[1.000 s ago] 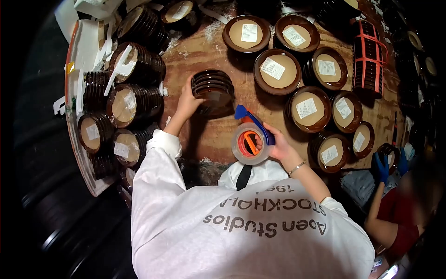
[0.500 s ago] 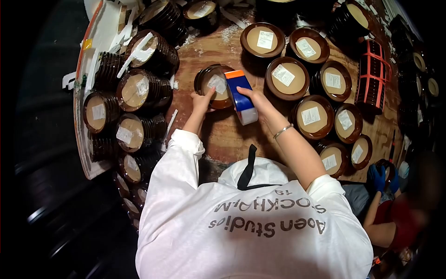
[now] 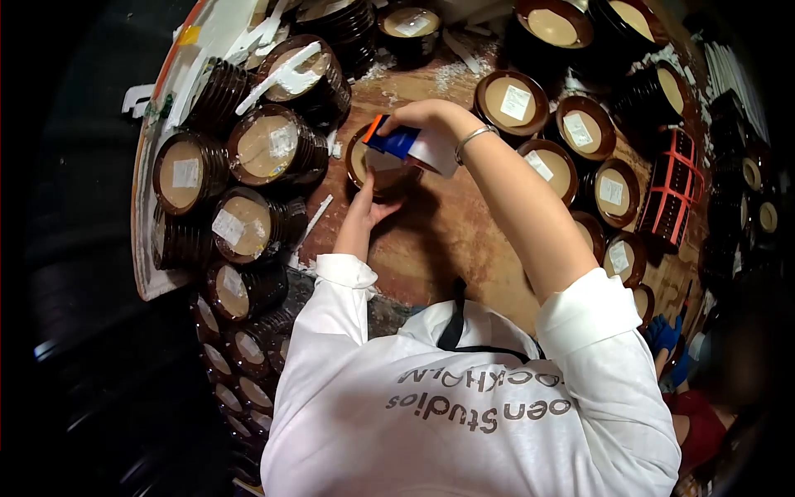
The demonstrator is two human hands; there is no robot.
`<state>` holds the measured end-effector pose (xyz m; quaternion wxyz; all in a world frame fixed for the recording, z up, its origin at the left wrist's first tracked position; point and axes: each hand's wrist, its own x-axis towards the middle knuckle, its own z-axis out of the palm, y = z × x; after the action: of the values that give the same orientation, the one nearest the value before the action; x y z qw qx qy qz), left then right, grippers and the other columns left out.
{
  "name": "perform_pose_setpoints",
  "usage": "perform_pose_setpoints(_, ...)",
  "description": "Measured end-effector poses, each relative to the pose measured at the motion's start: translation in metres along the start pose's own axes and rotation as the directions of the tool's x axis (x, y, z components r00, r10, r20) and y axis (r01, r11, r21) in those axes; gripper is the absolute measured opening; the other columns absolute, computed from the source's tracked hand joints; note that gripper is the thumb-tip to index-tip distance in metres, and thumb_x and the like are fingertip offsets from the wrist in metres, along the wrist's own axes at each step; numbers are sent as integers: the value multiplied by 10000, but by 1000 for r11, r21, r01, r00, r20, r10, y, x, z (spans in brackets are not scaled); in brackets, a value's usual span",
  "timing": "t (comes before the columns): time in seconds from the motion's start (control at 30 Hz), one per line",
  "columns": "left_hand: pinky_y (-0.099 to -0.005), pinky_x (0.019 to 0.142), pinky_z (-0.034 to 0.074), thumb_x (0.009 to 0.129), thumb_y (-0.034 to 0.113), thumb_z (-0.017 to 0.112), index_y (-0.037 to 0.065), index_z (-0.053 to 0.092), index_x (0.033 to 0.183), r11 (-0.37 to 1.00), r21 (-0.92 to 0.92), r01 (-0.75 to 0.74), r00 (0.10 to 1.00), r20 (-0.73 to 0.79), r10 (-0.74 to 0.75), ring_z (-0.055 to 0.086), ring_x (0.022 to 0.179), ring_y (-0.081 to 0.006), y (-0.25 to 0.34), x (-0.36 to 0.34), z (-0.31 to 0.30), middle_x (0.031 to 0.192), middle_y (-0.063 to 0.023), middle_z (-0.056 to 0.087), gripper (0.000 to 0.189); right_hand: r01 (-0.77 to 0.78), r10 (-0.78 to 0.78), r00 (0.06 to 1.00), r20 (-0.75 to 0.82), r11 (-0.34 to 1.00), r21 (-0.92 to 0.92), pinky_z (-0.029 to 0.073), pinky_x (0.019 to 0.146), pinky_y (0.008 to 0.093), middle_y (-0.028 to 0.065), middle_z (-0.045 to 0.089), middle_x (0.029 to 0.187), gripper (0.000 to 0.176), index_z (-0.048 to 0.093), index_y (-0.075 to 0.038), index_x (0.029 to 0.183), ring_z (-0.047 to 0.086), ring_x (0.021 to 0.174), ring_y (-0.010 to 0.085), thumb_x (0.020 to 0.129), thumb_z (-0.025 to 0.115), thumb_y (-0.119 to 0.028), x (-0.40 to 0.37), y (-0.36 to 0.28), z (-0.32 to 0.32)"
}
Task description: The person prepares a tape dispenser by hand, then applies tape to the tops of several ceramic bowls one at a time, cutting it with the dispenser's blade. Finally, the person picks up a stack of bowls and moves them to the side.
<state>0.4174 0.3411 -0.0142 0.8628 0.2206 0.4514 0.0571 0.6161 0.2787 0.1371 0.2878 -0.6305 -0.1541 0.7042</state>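
A brown bowl point(image 3: 357, 166) lies upside down on the wooden table, its pale base facing up with a white label partly covered. At its near edge is my left hand point(image 3: 364, 211), thumb over the base and fingers along the lower side. My right hand point(image 3: 431, 124) grips a blue tape dispenser point(image 3: 395, 141) with an orange edge from above. The dispenser overlaps the bowl's upper right, with its pale roll end pointing right. My right fingers are bent round the blue casing and partly hidden behind the wrist and knuckles.
Stacks of brown bowls point(image 3: 269, 145) line the left side, with white foam strips point(image 3: 277, 77) among them. More labelled bowls point(image 3: 511, 102) stand at the right, beside a red-strapped bundle point(image 3: 669, 190). A co-worker's blue-gloved hands point(image 3: 664, 335) show at the lower right.
My right hand has swung up and left, turning the tape dispenser over the bowl. My left hand stays at the bowl's near edge. The camera view has shifted.
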Motion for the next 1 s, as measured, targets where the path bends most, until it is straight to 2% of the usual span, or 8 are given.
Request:
perform_pose_setpoints(0.07,-444,831,476,770,500,597,22,271,1309,886,447,123,971,-239,-15,477,1085,-341,10,-13,5,1268,-170,406,790,-17,17,999,30,1000,-17,516,561,362,144,607,779,293,551,-22,971,608,605,241,789,567,-250,10,-6,1)
perform_pose_setpoints(0.1,-458,925,369,692,471,672,-9,221,1321,563,821,-96,855,-222,469,364,1178,-350,5,-15,2,1325,-195,314,910,-29,30,998,53,999,-17,517,546,368,157,605,774,300,538,-7,987,608,588,248,797,552,-239,14,-6,-1)
perform_pose_setpoints(0.13,-473,1019,261,614,441,747,-41,170,1332,51,992,-111,589,25,807,250,1271,-358,-1,-17,1,1381,-220,223,1040,-36,37,998,53,999,-30,517,546,368,157,605,774,300,538,-7,987,608,588,248,797,552,-239,18,-5,-4)
perform_pose_setpoints(0.2,-460,1069,111,520,484,773,-49,94,1351,-593,786,-178,491,593,638,118,1323,-338,14,-37,6,1413,-232,118,1198,2,0,999,32,999,-47,517,546,363,158,607,764,295,538,11,972,608,571,250,806,539,-233,22,1,-8)
perform_pose_setpoints(0.27,-453,1075,79,468,512,775,-47,26,1360,-610,676,-412,554,718,421,93,1329,-340,35,-43,27,1421,-226,101,1291,-42,45,999,30,996,-73,514,572,351,155,618,761,296,562,10,944,614,573,244,802,552,-250,3,-3,-5)
perform_pose_setpoints(0.4,-452,1074,78,440,574,762,-48,-3,1359,-650,599,-467,557,771,310,87,1334,-328,47,-21,17,1420,-231,98,1348,25,-29,998,-55,997,-69,503,552,341,134,625,756,296,581,-5,904,612,581,226,793,562,-279,2,4,-7)
perform_pose_setpoints(0.7,-368,1075,132,516,575,736,-84,56,1346,-592,675,-440,654,693,304,59,1336,-331,50,-21,15,1426,-233,74,1260,183,-180,981,-71,982,38,501,514,300,138,624,730,347,587,10,898,608,556,204,751,631,-302,-22,38,4)
perform_pose_setpoints(1.0,-369,1076,123,539,579,727,-36,46,1368,-591,684,-428,675,676,294,51,1337,-329,56,-8,16,1429,-227,76,1236,118,-88,969,-231,986,119,457,533,262,70,605,685,410,612,35,789,567,578,147,732,655,-369,-82,209,-5)
